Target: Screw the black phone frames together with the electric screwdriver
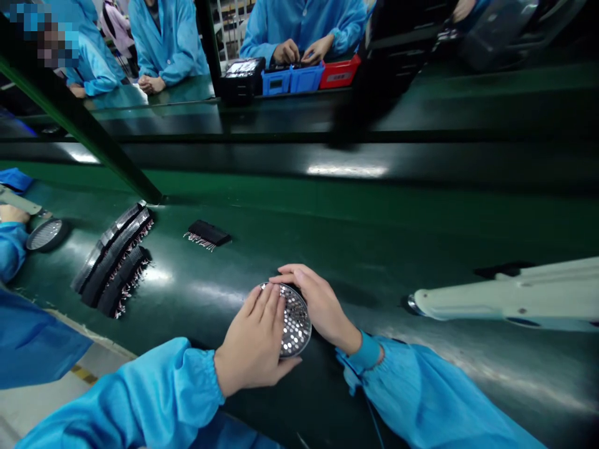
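Note:
My left hand (257, 340) lies across a round disc (296, 321) covered with shiny silver dots, in the lower middle of the head view. Its fingers rest flat on the disc's face, and the thumb reaches along the near rim. Around the far right rim curves my right hand (322, 305), its fingertips close to the left fingers. Together the two hands hold the disc just over the dark green work surface (355, 249); part of the disc is hidden beneath the left hand. Beyond it lies a short black strip piece (209, 233) with thin wire ends.
Long black strips (115, 249) with wire ends lie to the left, near a green post (93, 125). A pale metal-tipped tool or arm (505, 293) extends from the right. Another person's sleeve (12, 249) and a similar disc (47, 235) are far left. Co-workers sit opposite behind bins (306, 78).

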The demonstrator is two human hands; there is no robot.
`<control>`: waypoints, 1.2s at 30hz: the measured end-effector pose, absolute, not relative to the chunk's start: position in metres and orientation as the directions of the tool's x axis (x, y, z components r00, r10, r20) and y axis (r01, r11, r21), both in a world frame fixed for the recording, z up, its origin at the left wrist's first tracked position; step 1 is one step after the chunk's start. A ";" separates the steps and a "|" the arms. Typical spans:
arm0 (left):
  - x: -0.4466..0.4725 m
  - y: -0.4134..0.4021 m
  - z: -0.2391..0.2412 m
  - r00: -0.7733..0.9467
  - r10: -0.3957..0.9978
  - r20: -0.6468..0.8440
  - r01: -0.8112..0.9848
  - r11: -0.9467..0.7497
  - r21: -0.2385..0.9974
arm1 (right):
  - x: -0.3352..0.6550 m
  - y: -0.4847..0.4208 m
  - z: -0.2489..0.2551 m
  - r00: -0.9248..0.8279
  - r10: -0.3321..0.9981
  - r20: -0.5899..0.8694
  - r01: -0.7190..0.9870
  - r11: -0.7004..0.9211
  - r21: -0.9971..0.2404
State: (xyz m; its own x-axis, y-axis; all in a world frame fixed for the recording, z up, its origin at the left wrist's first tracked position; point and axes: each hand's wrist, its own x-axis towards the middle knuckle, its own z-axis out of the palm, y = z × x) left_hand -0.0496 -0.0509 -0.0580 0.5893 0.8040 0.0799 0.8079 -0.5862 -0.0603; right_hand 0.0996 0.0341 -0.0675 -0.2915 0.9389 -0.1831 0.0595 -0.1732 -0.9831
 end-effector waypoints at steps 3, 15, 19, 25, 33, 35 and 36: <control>-0.058 -0.061 -0.054 0.548 0.833 0.076 0.836 -0.544 -0.069 | 0.102 0.034 -0.068 -0.273 0.951 -0.145 0.085 -0.127 -0.988; -0.061 -0.045 -0.058 0.567 0.821 0.066 0.820 -0.570 0.043 | 0.108 0.031 -0.075 -0.426 0.904 -0.042 0.089 -0.005 -0.996; -0.069 -0.064 -0.052 0.480 0.872 0.093 0.877 -0.480 -0.022 | 0.107 0.031 -0.074 -0.359 0.933 -0.041 0.110 -0.001 -0.994; -0.055 -0.077 -0.057 0.381 0.916 0.123 0.922 -0.386 0.022 | 0.108 0.029 -0.076 -0.367 0.929 -0.046 0.104 -0.009 -0.995; -0.033 -0.055 -0.055 0.490 0.869 0.069 0.868 -0.494 0.051 | 0.107 0.029 -0.078 -0.344 0.936 -0.073 0.097 -0.042 -0.994; -0.034 -0.059 -0.050 0.560 0.822 0.098 0.824 -0.566 0.037 | 0.107 0.030 -0.078 -0.331 0.940 -0.089 0.097 -0.059 -0.993; -0.036 -0.062 -0.048 0.574 0.810 0.117 0.813 -0.581 0.036 | 0.106 0.031 -0.078 -0.331 0.939 -0.097 0.097 -0.068 -0.993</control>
